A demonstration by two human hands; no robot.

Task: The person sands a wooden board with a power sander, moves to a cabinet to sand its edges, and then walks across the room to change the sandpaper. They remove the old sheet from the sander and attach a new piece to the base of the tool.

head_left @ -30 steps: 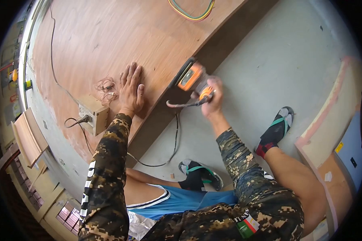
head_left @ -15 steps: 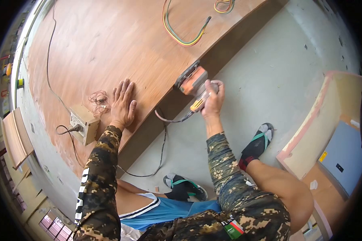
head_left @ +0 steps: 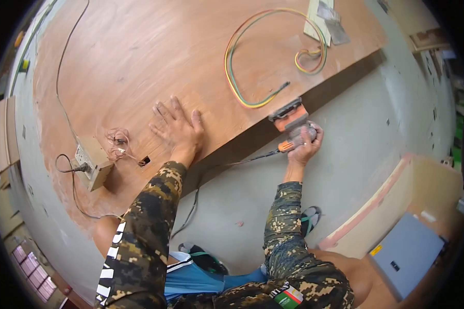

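Observation:
My left hand (head_left: pixel 180 131) lies flat with fingers spread on the brown wooden panel (head_left: pixel 139 67). My right hand (head_left: pixel 305 144) is wrapped round the grey body of an orange power sander (head_left: pixel 290 118). The sander's dark pad rests against the panel's front edge, and its cable (head_left: pixel 242 160) trails left below the edge. Left of my left hand, a small rectangular hole (head_left: pixel 145 161) shows in the panel beside a tangle of thin copper-coloured wire (head_left: pixel 119 141).
A socket box (head_left: pixel 94 164) with a plugged-in cord stands on the panel at left. A looped multicoloured cable (head_left: pixel 228 62) and a pale strip (head_left: pixel 317 23) lie farther back. On the right are a curved board (head_left: pixel 376 201) and a blue-grey box (head_left: pixel 408 253).
My right hand and the sander have moved right along the panel's edge. My left hand has shifted right with its fingers spread wider, uncovering the hole. The view has shifted too.

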